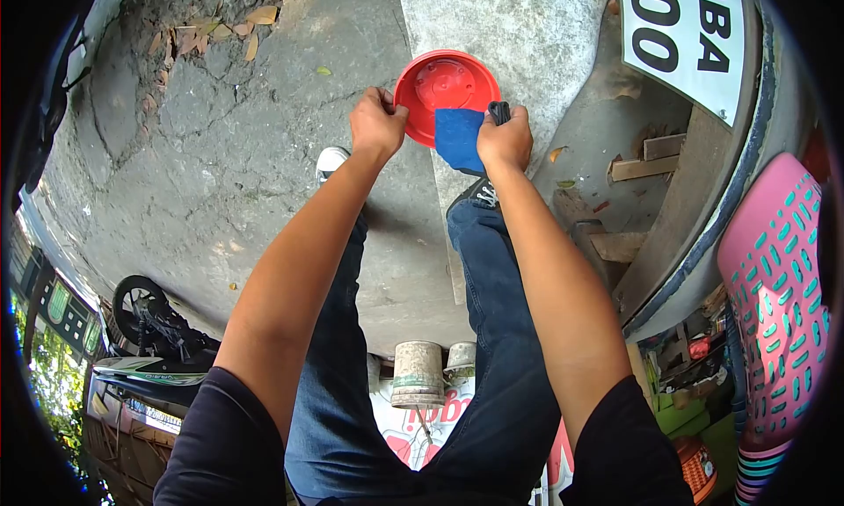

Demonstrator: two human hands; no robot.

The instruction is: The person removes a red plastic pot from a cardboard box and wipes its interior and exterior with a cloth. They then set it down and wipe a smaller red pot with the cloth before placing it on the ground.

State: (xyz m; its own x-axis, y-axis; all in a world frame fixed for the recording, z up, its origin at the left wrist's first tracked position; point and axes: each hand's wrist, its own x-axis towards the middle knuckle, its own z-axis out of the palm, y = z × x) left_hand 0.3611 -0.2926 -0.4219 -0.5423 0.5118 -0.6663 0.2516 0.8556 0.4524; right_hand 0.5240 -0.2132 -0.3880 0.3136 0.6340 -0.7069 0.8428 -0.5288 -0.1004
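A round red plastic basin (444, 71) is held out in front of me, with small marks on its bottom. My left hand (378, 121) is closed on its left rim, thumb and fingers pinching the edge. In my right hand (505, 139), closed at the basin's lower right, is a flat blue piece (459, 138) with a black part (499, 112) sticking up above the fingers. The blue piece overlaps the basin's lower right side in this view. What exactly it is, I cannot tell.
Cracked concrete (202, 181) and a paler slab (527, 31) lie underfoot. Dry leaves (251, 31) are scattered at upper left. A lettered sign (681, 40) and wood pieces (646, 159) are at right, near a pink basket (774, 304). A motorcycle (158, 330) and a weathered pot (418, 370) also show.
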